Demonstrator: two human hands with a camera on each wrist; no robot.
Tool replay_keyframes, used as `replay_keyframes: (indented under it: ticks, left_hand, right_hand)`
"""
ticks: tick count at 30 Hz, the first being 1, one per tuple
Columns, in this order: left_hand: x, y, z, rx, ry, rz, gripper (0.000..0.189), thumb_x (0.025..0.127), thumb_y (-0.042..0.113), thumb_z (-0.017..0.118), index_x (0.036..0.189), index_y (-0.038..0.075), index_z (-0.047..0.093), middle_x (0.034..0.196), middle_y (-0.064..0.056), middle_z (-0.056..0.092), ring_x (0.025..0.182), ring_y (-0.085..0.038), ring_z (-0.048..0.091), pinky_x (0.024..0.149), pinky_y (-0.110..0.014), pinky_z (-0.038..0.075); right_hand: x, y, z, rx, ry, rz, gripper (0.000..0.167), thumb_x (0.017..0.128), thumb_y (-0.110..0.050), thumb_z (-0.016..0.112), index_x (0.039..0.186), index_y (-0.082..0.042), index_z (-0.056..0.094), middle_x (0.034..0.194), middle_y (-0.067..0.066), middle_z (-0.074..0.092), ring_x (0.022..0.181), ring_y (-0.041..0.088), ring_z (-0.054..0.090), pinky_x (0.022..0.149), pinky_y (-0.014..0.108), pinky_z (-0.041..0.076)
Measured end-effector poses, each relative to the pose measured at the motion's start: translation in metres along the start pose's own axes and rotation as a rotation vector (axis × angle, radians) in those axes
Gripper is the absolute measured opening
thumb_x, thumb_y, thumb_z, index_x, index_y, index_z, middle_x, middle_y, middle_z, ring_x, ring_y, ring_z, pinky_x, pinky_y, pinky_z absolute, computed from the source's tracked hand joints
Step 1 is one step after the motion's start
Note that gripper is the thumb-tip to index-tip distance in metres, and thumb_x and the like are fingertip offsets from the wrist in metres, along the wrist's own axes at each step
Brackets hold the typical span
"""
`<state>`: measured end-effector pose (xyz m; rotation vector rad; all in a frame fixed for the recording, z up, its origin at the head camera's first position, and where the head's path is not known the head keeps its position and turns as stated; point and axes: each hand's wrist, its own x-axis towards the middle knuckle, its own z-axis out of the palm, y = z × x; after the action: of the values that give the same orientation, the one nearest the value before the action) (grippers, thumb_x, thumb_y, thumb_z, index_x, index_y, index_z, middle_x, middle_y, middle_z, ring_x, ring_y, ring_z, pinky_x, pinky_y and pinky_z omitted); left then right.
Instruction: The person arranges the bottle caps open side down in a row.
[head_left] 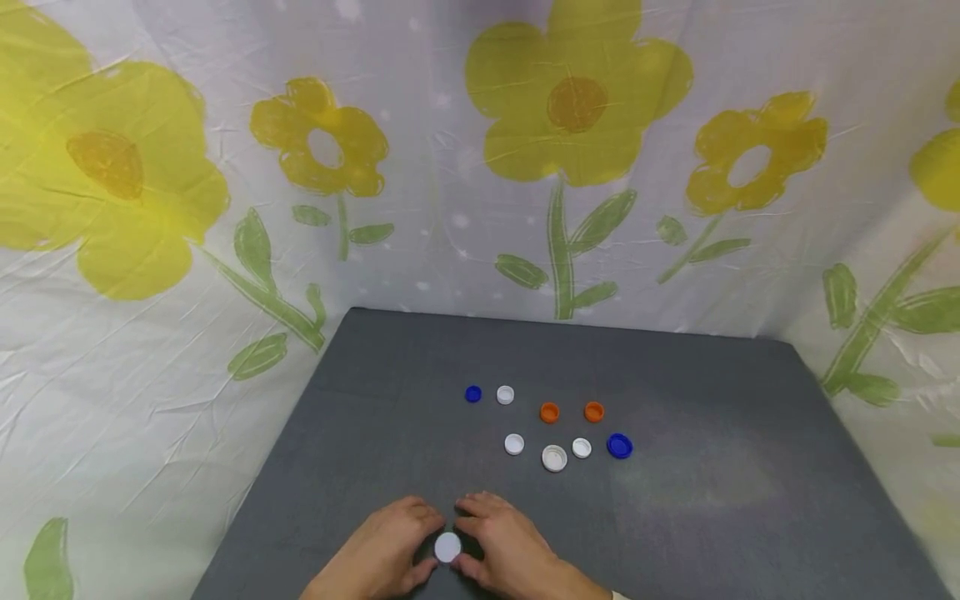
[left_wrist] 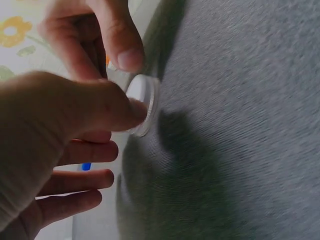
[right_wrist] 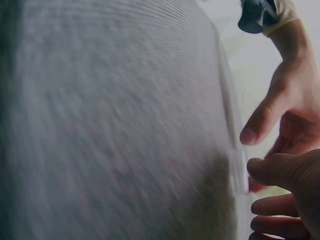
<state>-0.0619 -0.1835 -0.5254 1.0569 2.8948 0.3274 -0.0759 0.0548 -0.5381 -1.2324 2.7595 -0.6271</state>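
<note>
A white cap (head_left: 447, 547) lies at the near side of the tabletop (head_left: 712, 500) between the left hand (head_left: 390, 537) and right hand (head_left: 506, 537), each grip released with fingers relaxed; thumb contact is unclear. Farther off lie two blue caps (head_left: 619, 446), two hollow-side-up orange caps (head_left: 550, 412) and four other white caps (head_left: 554, 458), before a flowered cloth (head_left: 435, 208).

At the bottom centre of the head view, the left hand (head_left: 397, 537) and right hand (head_left: 504, 540) faced each other, thumbs (head_left: 424, 572) turned inward, fingers (head_left: 408, 505) loosely bent, wrists (head_left: 557, 577) slanting up from the lower edge.
</note>
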Motion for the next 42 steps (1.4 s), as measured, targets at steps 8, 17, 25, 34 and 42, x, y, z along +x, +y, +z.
replay_keyframes:
  ticks: [8,17,25,34,42]
  left_hand:
    - [0.009,-0.009,-0.012,0.076,0.099,0.020,0.043,0.086,0.040,0.090,0.116,0.011,0.079,0.112,0.002,0.079,0.109,-0.019,0.073,0.093,-0.040,0.063]
    - [0.028,-0.013,-0.028,0.129,0.181,0.032,0.055,0.084,0.042,0.092,0.123,0.005,0.078,0.121,-0.005,0.080,0.115,-0.025,0.075,0.101,-0.045,0.061]
    - [0.049,-0.013,-0.037,0.157,0.253,0.024,0.060,0.084,0.045,0.092,0.126,0.005,0.077,0.126,-0.008,0.079,0.122,-0.028,0.074,0.106,-0.046,0.059]
    - [0.073,-0.016,-0.038,0.155,0.327,0.062,0.053,0.088,0.042,0.091,0.124,0.005,0.077,0.124,-0.008,0.080,0.120,-0.029,0.075,0.105,-0.047,0.060]
    - [0.098,-0.015,-0.042,0.179,0.313,0.066,0.051,0.093,0.042,0.087,0.127,0.005,0.077,0.126,-0.009,0.079,0.120,-0.026,0.075,0.103,-0.043,0.060]
  right_hand:
    - [0.002,0.009,-0.023,-0.067,0.163,0.021,0.039,0.091,-0.030,0.089,0.122,-0.008,0.082,0.139,0.006,0.075,0.134,0.025,0.069,0.116,0.043,0.053]
    - [0.006,0.035,-0.046,-0.139,0.277,0.014,0.042,0.087,-0.027,0.093,0.121,-0.005,0.081,0.135,0.011,0.077,0.130,0.030,0.072,0.111,0.047,0.056]
    - [0.009,0.057,-0.064,-0.176,0.307,0.037,0.044,0.087,-0.027,0.093,0.122,-0.004,0.080,0.134,0.013,0.077,0.129,0.033,0.072,0.112,0.049,0.056]
    - [0.009,0.077,-0.080,-0.191,0.320,0.064,0.047,0.085,-0.023,0.095,0.122,0.001,0.079,0.134,0.017,0.076,0.129,0.038,0.071,0.113,0.051,0.054]
    - [0.010,0.088,-0.085,-0.175,0.303,0.072,0.046,0.086,-0.019,0.094,0.123,0.005,0.078,0.134,0.021,0.076,0.131,0.043,0.070,0.116,0.054,0.051]
